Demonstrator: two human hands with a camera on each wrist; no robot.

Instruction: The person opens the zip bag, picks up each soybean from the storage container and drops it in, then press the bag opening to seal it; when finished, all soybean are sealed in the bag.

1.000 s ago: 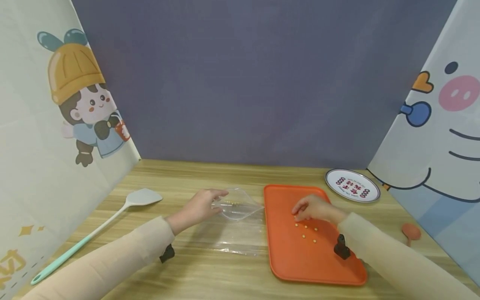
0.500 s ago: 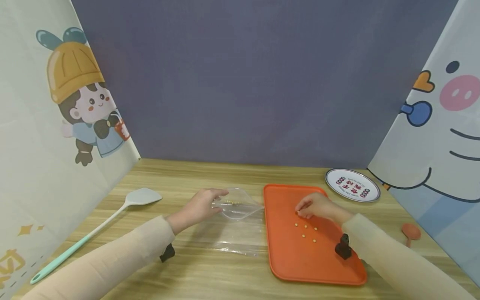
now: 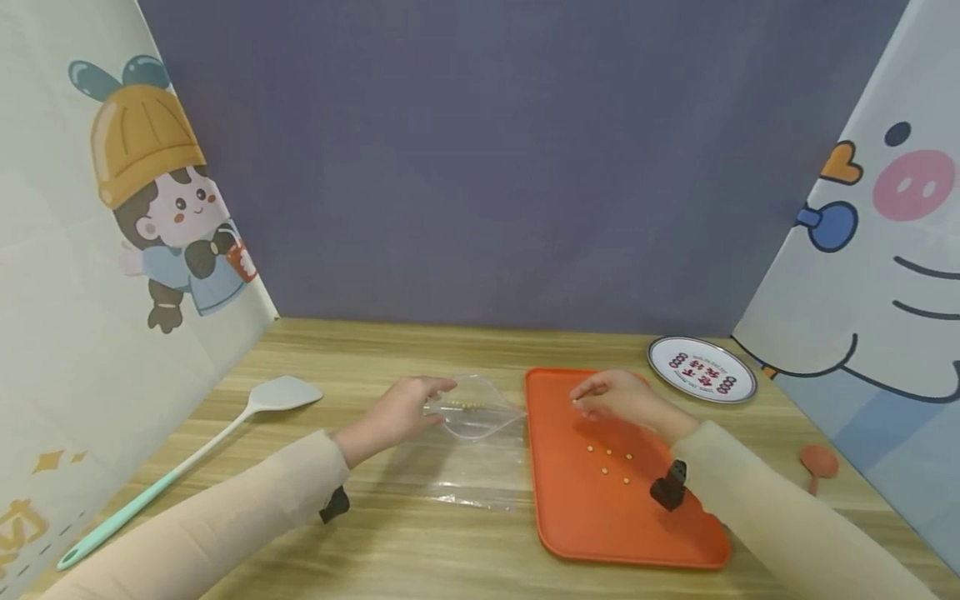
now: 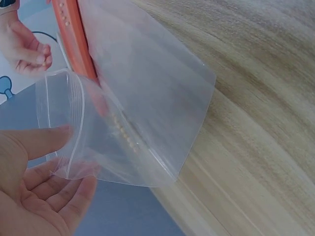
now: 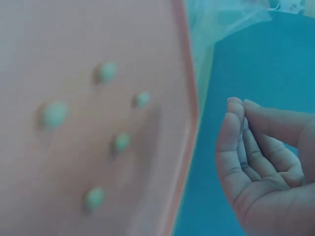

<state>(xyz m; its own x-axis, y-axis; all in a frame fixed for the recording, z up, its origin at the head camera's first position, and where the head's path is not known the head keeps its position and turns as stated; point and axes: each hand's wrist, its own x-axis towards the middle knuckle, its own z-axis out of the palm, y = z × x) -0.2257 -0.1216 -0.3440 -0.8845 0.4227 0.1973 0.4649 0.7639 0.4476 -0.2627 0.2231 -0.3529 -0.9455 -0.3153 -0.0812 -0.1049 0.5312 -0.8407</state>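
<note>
My left hand [image 3: 397,414] holds the mouth of a clear zip-lock bag [image 3: 476,471] apart between thumb and fingers. Inside the bag lies a small row of pale yellow beans [image 4: 124,133], seen through the plastic in the left wrist view. Above the orange tray [image 3: 600,529], my right hand [image 3: 626,404] is raised with thumb and index fingertips together. They pinch a small bean, mostly hidden by the fingertips. Several more round beans [image 3: 608,452] lie loose on the tray below that hand; the right wrist view shows these beans [image 5: 121,141] blurred.
A long spatula [image 3: 281,393] with a green handle lies at the left. A white plate [image 3: 701,385] with red print sits behind the tray at the right. The small orange-red spoon [image 3: 817,460] is near the right wall. A grey panel [image 3: 480,167] stands behind the table.
My right hand first drew slightly right and up from the tray with a bean, then moved left and higher towards the bag. The left hand and bag have stayed put.
</note>
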